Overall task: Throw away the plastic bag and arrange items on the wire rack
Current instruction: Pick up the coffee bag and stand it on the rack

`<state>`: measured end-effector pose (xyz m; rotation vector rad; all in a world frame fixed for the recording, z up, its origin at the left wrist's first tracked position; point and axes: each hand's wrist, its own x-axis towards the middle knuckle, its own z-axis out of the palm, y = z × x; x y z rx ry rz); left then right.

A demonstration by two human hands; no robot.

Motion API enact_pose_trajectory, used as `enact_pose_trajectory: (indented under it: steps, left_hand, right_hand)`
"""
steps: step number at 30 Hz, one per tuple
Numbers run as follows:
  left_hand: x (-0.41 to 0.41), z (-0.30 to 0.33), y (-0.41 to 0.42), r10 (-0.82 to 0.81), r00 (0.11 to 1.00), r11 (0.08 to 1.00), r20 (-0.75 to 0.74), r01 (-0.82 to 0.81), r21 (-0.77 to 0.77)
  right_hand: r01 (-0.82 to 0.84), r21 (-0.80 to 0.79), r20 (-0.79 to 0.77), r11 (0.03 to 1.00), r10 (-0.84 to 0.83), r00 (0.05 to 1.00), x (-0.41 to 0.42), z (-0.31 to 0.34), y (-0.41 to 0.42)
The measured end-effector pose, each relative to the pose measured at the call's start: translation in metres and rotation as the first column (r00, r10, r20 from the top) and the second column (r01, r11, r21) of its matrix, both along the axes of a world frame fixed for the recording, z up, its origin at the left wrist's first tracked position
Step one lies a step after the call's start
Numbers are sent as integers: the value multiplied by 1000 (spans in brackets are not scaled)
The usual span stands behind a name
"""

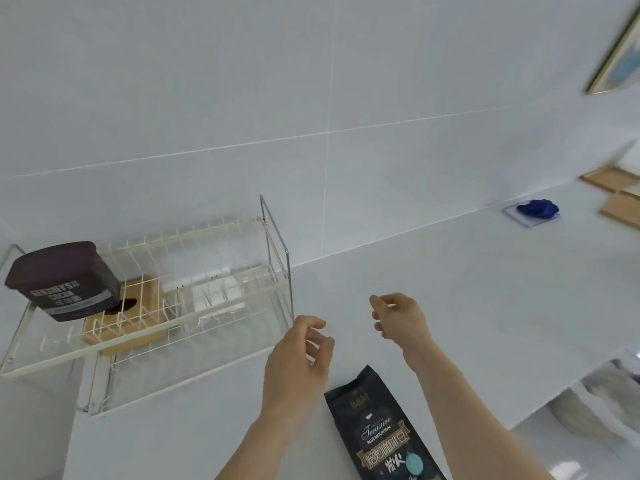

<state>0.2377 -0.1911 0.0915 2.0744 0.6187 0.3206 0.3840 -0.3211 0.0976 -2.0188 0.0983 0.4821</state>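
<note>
Hands hover empty over the white counter [450,306]: the left hand [298,362] sits just right of the wire rack [194,306], its fingers [317,336] loosely curled and apart, clamped on nothing; the right hand [401,320] is a little farther right, fingers half curled with thumb and forefinger close together, and whether they pinch anything I cannot tell.

No plastic bag shows clearly in either hand, so the bag step looks finished or out of view, and the arranging step seems to be the one in hand. On the rack's upper tier, at its left end, stands a dark Hershey's cocoa tub [65,282], tilted. Under the tier lie a wooden board [138,299] and some white blocks [218,296] too blurred to name.

The likeliest next item is the dark coffee bag [381,431], printed "Blue Mountain", lying flat on the near counter between the two forearms, nearer than both sets of fingers and touching neither. Picking it up would call for either hand to draw back toward the near edge, close on the bag's upper end, and carry it left to the open stretch of the upper tier, to the right of the tub.

A blue cloth [536,207] lies far right, well apart.
</note>
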Motion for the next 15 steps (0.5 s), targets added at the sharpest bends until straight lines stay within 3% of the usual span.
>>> enact_pose_trajectory:
  steps: [3,6,9,11,15]
  left_hand:
    - [1,-36,-21,65,981,970,-180,-104,-218]
    - [-2,-72,-40,48,917,943,-397,-172,-283]
    - [-7,-102,-58,41,868,915,-495,-232,-330]
    - [-12,-117,-68,67,838,881,-542,-305,-362]
    - [-23,-149,-86,8,766,822,-643,-371,-432]
  right_hand:
    - [-24,-216,-80,976,7,997,-13,-47,-37]
    - [-46,-306,-169,951,-7,986,-33,-85,-67]
    - [-85,-350,-226,933,4,974,-54,-117,-85]
    - [-63,-364,-198,929,-11,980,-66,-128,-89]
    - [38,-412,0,910,-41,999,-86,-128,-86]
